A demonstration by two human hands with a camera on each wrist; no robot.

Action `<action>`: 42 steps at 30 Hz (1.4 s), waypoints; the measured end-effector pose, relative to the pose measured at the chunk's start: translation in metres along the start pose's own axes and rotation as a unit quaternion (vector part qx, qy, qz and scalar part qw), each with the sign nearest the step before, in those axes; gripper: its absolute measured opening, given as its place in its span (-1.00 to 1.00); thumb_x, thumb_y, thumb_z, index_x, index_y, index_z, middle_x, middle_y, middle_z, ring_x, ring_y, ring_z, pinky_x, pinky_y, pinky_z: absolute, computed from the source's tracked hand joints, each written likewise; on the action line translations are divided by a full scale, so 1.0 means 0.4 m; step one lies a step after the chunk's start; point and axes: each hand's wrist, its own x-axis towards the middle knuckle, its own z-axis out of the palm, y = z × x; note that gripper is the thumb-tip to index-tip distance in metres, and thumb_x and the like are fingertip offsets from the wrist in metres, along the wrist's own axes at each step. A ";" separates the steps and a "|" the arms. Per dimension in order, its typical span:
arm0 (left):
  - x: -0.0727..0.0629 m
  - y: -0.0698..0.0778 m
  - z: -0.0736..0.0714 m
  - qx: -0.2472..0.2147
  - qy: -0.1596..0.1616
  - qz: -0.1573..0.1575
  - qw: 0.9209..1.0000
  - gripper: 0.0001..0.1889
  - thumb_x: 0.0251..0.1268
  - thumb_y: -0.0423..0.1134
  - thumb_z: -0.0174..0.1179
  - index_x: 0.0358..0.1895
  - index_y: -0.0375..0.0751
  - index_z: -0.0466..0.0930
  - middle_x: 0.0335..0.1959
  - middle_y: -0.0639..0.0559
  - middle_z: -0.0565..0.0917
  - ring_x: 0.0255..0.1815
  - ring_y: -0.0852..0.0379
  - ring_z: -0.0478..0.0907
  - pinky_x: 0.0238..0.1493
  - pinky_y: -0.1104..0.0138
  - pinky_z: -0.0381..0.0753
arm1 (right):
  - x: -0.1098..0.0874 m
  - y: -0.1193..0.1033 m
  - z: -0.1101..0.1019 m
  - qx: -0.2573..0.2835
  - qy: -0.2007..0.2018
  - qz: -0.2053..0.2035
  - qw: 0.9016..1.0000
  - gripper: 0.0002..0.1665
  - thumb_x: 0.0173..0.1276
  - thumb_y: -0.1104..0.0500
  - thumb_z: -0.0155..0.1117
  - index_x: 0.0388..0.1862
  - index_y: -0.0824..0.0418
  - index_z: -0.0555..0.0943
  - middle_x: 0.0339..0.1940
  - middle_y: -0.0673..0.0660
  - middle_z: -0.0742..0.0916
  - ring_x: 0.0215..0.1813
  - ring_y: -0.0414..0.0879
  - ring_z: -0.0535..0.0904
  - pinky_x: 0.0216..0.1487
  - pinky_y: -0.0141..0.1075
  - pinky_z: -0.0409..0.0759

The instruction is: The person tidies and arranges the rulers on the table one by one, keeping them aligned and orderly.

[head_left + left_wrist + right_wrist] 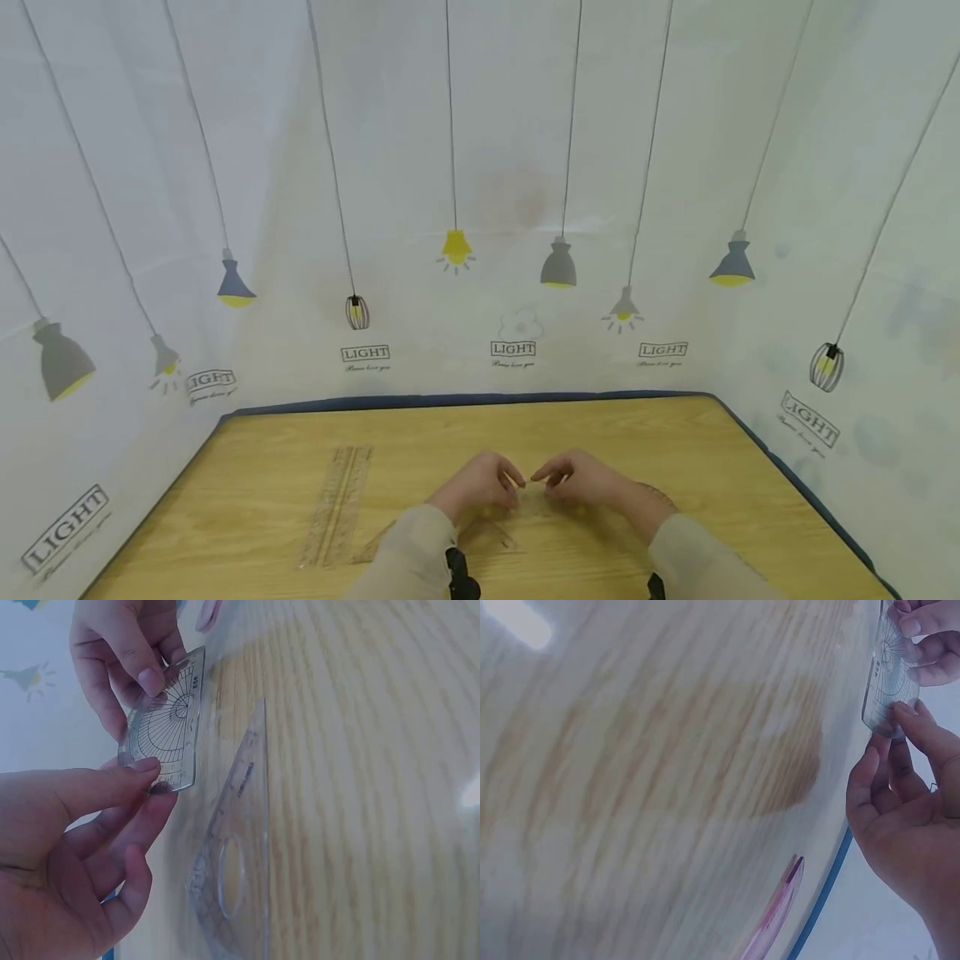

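Note:
A clear plastic protractor (169, 724) with black degree lines is held up between both hands. My left hand (82, 855) pinches one end, thumb on its printed face and fingers behind. At the other end my right hand (915, 787) grips it the same way, thumb on the face. In the head view the left hand (482, 483) and right hand (585, 479) face each other low over the table, index fingertips close together. A clear set square (255, 825) with an oval hole lies on the wood beside the left hand.
Left of the hands lies a long clear ruler (337, 504) on the wooden table (247, 492). A pinkish clear piece (776, 915) rests near the table's edge, beyond the right hand. Pale walls printed with hanging lamps (558, 262) enclose three sides.

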 end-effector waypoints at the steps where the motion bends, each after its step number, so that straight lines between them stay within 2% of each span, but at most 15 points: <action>1: 0.000 0.004 0.003 -0.004 -0.004 0.000 1.000 -0.80 0.07 -0.61 0.31 -0.24 -0.33 0.70 -0.52 -0.02 0.65 -0.53 0.11 0.61 -0.42 0.28 0.62 | -0.004 0.001 -0.004 -0.003 -0.003 0.001 1.000 -0.68 0.28 0.42 0.29 0.00 0.25 0.71 -0.20 0.08 0.71 -0.17 -0.08 0.58 -0.20 -0.20 0.58; 8: -0.003 0.026 0.023 -0.036 -0.021 -0.019 0.999 -0.79 0.06 -0.67 0.28 -0.27 -0.36 0.69 -0.52 -0.12 0.66 -0.54 0.01 0.64 -0.43 0.21 0.65 | -0.028 0.006 -0.021 0.006 -0.032 -0.014 0.999 -0.71 0.27 0.42 0.32 -0.03 0.30 0.71 -0.23 0.09 0.72 -0.19 -0.08 0.59 -0.27 -0.26 0.58; 13: -0.007 0.038 0.039 -0.014 -0.029 -0.016 0.999 -0.79 0.02 -0.66 0.30 -0.30 -0.34 0.70 -0.54 -0.05 0.65 -0.57 0.12 0.59 -0.45 0.31 0.60 | -0.048 0.012 -0.023 0.001 -0.046 -0.020 0.999 -0.72 0.25 0.43 0.31 -0.04 0.33 0.71 -0.24 0.13 0.72 -0.21 -0.05 0.59 -0.30 -0.26 0.57; 19: -0.014 0.049 0.065 -0.013 -0.029 -0.022 0.999 -0.77 -0.02 -0.67 0.30 -0.33 -0.31 0.69 -0.60 0.00 0.61 -0.60 0.14 0.56 -0.49 0.34 0.56 | -0.070 0.020 -0.024 0.014 -0.052 0.005 0.999 -0.71 0.26 0.44 0.28 -0.03 0.33 0.70 -0.27 0.10 0.69 -0.27 -0.08 0.57 -0.36 -0.25 0.55; 23: -0.012 0.052 0.071 -0.010 -0.035 -0.020 0.999 -0.76 -0.01 -0.69 0.27 -0.32 -0.32 0.69 -0.59 -0.04 0.63 -0.60 0.12 0.58 -0.50 0.32 0.57 | -0.075 0.026 -0.024 0.029 -0.055 0.015 0.998 -0.70 0.27 0.43 0.28 -0.01 0.33 0.70 -0.29 0.11 0.69 -0.31 -0.07 0.59 -0.40 -0.22 0.55; 29: 0.000 0.043 0.076 -0.001 -0.039 -0.023 0.999 -0.77 0.02 -0.67 0.28 -0.30 -0.31 0.69 -0.49 -0.19 0.68 -0.59 0.11 0.60 -0.47 0.31 0.59 | -0.077 0.023 -0.026 0.031 -0.057 0.005 0.998 -0.70 0.29 0.41 0.29 0.00 0.35 0.69 -0.28 0.13 0.69 -0.32 -0.05 0.59 -0.41 -0.21 0.52; 32: 0.004 0.040 0.080 0.013 -0.035 -0.018 0.999 -0.77 0.00 -0.66 0.30 -0.32 -0.30 0.70 -0.51 -0.14 0.67 -0.61 0.14 0.59 -0.48 0.33 0.58 | -0.076 0.023 -0.026 0.028 -0.059 0.003 0.998 -0.71 0.30 0.40 0.28 0.01 0.36 0.68 -0.27 0.14 0.69 -0.33 -0.06 0.59 -0.41 -0.23 0.52; 37: 0.006 0.038 0.084 0.041 -0.023 -0.010 0.999 -0.80 -0.03 -0.63 0.35 -0.38 -0.29 0.69 -0.62 0.05 0.61 -0.66 0.18 0.57 -0.50 0.37 0.55 | -0.076 0.022 -0.024 0.024 -0.059 0.007 0.998 -0.72 0.31 0.39 0.28 0.00 0.35 0.68 -0.29 0.12 0.69 -0.39 -0.09 0.58 -0.45 -0.26 0.50; 42: 0.005 0.041 0.087 0.049 -0.020 -0.009 0.999 -0.81 -0.04 -0.61 0.38 -0.38 -0.28 0.70 -0.62 0.06 0.60 -0.65 0.16 0.59 -0.50 0.37 0.56 | -0.077 0.021 -0.021 0.022 -0.058 0.010 0.998 -0.71 0.26 0.41 0.30 -0.02 0.35 0.69 -0.30 0.12 0.68 -0.36 -0.07 0.58 -0.43 -0.23 0.52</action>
